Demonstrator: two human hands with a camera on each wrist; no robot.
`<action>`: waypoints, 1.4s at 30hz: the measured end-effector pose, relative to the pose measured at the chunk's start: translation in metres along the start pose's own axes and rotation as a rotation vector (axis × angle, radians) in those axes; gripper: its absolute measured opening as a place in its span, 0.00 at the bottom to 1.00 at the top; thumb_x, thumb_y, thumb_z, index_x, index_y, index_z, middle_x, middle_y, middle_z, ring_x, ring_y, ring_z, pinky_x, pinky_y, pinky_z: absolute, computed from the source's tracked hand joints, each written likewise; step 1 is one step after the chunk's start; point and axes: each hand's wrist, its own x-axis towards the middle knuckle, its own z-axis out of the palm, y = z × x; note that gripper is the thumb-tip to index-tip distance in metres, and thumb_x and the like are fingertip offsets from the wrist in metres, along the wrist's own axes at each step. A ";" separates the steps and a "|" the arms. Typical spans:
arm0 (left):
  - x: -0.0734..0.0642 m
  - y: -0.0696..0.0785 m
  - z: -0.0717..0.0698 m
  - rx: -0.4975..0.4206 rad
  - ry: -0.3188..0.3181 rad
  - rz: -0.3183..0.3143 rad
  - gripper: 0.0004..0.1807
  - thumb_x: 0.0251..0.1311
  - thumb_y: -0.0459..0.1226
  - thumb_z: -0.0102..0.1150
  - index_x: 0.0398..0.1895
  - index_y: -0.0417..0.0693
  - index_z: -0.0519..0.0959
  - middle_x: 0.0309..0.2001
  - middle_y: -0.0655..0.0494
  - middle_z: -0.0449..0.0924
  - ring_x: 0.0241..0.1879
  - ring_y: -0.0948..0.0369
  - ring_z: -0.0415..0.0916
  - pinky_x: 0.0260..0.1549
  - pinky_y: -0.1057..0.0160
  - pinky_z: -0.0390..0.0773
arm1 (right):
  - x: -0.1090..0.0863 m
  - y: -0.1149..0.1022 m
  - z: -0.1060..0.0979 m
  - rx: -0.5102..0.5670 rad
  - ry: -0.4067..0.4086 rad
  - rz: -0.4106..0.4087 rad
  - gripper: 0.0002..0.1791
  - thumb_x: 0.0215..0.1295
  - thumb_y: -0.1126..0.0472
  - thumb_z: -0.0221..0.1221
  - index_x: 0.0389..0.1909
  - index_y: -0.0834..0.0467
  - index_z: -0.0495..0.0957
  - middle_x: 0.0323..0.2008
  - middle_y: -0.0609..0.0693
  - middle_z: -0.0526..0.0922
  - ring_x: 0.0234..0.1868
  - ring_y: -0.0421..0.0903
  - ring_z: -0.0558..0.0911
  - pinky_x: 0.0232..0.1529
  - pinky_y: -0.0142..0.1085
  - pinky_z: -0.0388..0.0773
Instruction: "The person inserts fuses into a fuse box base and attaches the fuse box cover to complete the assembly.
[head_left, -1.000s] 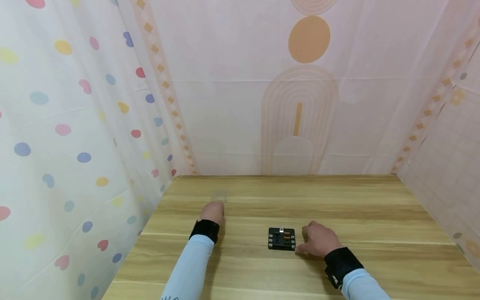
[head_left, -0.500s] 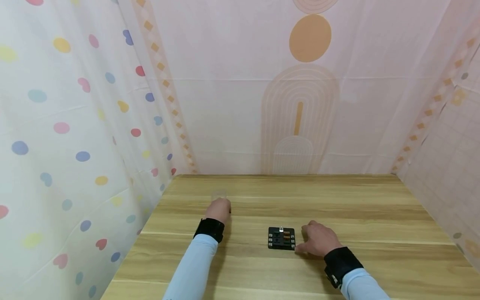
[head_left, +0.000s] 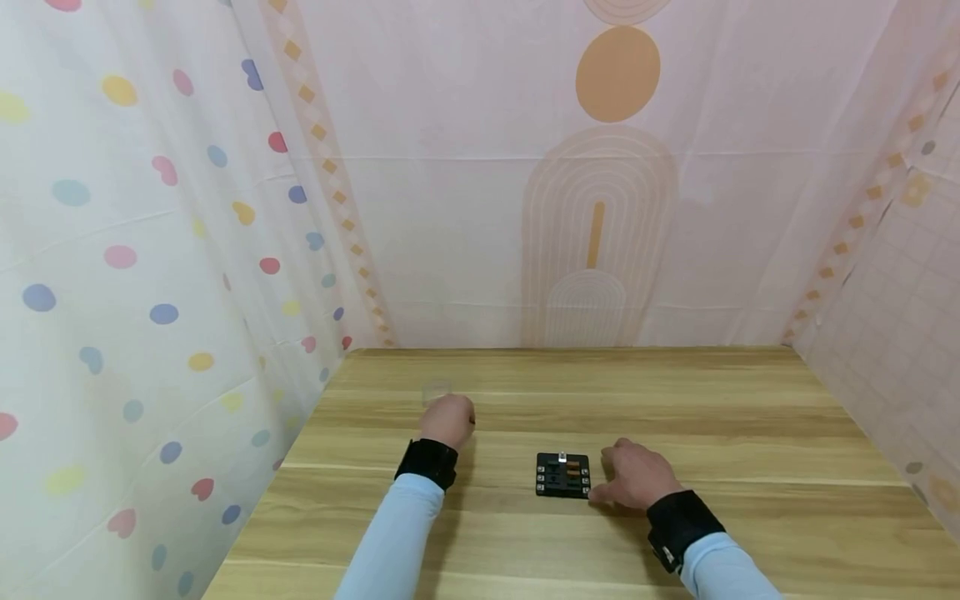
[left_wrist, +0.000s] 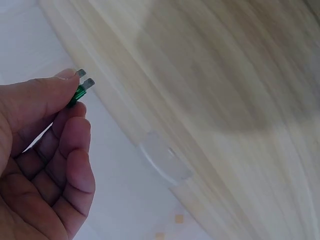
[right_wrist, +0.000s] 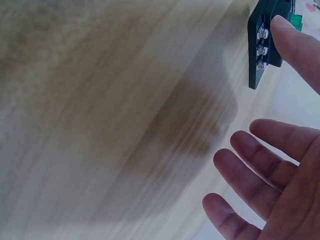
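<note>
Between thumb and index finger, my left hand pinches a green blade fuse; its two metal prongs point away from the hand in the left wrist view. That hand is raised at the left, near a clear plastic cover on the table. A black fuse block with metal screws along its sides lies mid-table, orange pieces among its slots. My right hand is at its right side, thumb touching the block, other fingers extended and apart. A green piece shows by the block in the right wrist view.
The wood-grain table runs back to a pale patterned curtain. A curtain with coloured dots hangs along the left, and another pale curtain stands on the right.
My left hand has moved rightward and slightly back from its spot in front of the clear cover. The right hand and the fuse block have stayed in place.
</note>
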 end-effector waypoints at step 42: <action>-0.007 0.066 -0.013 -0.036 -0.086 0.175 0.04 0.58 0.30 0.68 0.28 0.47 0.88 0.30 0.59 0.85 0.30 0.63 0.81 0.30 0.65 0.79 | 0.008 -0.018 0.003 0.036 -0.009 -0.074 0.38 0.44 0.49 0.78 0.55 0.66 0.79 0.50 0.59 0.81 0.49 0.57 0.80 0.52 0.51 0.77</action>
